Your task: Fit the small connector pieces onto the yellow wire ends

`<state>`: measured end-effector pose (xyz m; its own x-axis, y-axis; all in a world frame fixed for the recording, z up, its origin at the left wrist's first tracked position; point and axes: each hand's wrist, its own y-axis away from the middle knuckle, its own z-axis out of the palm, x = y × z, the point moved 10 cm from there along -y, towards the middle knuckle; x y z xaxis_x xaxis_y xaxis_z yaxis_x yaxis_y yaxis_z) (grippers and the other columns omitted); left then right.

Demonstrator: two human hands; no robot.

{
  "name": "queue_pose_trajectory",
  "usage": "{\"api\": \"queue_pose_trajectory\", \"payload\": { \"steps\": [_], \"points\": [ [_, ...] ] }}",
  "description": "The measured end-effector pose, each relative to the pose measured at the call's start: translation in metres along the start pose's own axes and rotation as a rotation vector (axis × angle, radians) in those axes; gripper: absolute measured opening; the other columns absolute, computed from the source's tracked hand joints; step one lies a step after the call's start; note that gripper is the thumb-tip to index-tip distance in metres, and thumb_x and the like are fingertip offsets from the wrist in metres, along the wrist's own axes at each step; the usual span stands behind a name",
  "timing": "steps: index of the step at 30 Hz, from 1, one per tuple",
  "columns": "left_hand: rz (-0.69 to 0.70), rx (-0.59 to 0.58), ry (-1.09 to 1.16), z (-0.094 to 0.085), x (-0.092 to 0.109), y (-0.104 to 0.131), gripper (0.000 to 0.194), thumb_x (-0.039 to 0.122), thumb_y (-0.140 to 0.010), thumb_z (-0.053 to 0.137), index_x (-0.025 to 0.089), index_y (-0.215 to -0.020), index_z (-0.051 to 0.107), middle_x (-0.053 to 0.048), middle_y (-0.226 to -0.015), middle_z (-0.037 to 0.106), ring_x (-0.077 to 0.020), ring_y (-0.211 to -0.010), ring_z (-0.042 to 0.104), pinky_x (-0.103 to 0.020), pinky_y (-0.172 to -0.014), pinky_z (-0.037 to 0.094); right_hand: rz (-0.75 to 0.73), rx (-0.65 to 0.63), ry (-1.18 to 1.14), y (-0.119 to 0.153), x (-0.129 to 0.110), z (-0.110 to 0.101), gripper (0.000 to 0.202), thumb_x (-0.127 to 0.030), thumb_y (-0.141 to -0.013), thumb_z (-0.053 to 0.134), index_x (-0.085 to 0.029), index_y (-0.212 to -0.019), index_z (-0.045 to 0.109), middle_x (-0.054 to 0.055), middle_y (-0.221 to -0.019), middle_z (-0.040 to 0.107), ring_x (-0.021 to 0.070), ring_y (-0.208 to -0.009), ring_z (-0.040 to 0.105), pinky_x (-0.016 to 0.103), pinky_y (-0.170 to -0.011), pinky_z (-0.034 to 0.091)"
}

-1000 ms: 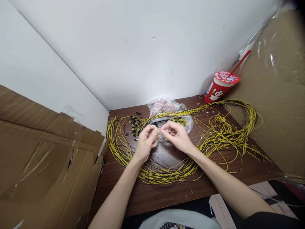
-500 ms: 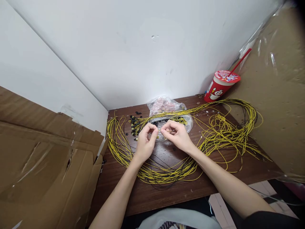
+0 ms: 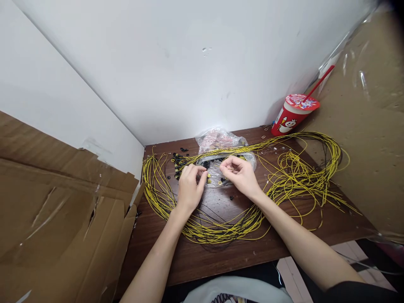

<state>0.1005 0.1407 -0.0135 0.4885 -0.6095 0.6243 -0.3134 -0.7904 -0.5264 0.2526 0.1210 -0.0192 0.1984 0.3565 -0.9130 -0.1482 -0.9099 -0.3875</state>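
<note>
My right hand (image 3: 241, 176) is over the clear plastic bag (image 3: 214, 182), its thumb and forefinger pinched on a thin wire, of which only a short piece shows. Left of it, my left hand (image 3: 190, 187) has thumb and forefinger drawn together beside the bag's edge; whatever is between them is too small to make out. Small black and yellow parts (image 3: 208, 176) lie in the bag near those fingertips. Behind my left hand, black-and-yellow wire ends (image 3: 176, 162) sit in a cluster. A big loop of yellow and black wires (image 3: 217, 233) runs around both hands on the table.
A red cup (image 3: 288, 120) with a straw stands at the back right by the wall. Loose yellow wires (image 3: 290, 181) tangle at the right. Cardboard (image 3: 63, 219) borders the left side, and a brown board (image 3: 362, 139) the right. Another plastic bag (image 3: 217, 139) lies behind.
My hands have come apart from each other. The right has moved slightly right and up with the wire; the left has turned and shifted slightly left.
</note>
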Motion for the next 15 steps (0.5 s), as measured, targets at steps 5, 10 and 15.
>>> {"api": "queue_pose_trajectory", "payload": {
  "steps": [5, 10, 15],
  "points": [
    [0.097, -0.051, -0.332, 0.012, 0.007, 0.001, 0.031, 0.032, -0.090, 0.048, 0.014, -0.110, 0.062, -0.011, -0.096, 0.058, -0.0248, -0.092, 0.046, -0.037, -0.083, 0.039, 0.021, 0.032, -0.002, -0.003, 0.001, -0.004, 0.013, -0.026, -0.074, 0.061, -0.014, -0.071, 0.059, -0.003, -0.059, 0.043, 0.0083, -0.054, 0.038, 0.021, -0.050, 0.029],
    [0.094, -0.043, -0.498, 0.022, 0.012, -0.009, 0.033, 0.033, -0.090, 0.045, 0.014, -0.112, 0.062, -0.014, -0.097, 0.056, -0.0276, -0.093, 0.045, -0.040, -0.080, 0.039, 0.045, 0.021, 0.004, -0.002, 0.005, -0.002, 0.015, -0.029, -0.073, 0.062, -0.014, -0.071, 0.059, -0.002, -0.060, 0.045, 0.0087, -0.055, 0.039, 0.022, -0.051, 0.031],
    [0.050, -0.080, -0.611, 0.035, 0.011, -0.025, 0.022, 0.025, -0.085, 0.053, 0.014, -0.099, 0.067, -0.015, -0.096, 0.056, -0.0302, -0.095, 0.046, -0.041, -0.078, 0.039, 0.054, 0.015, 0.020, -0.003, 0.009, -0.001, 0.014, -0.028, -0.073, 0.061, -0.014, -0.071, 0.059, -0.002, -0.060, 0.047, 0.0093, -0.055, 0.040, 0.022, -0.051, 0.032]
  ]
}}
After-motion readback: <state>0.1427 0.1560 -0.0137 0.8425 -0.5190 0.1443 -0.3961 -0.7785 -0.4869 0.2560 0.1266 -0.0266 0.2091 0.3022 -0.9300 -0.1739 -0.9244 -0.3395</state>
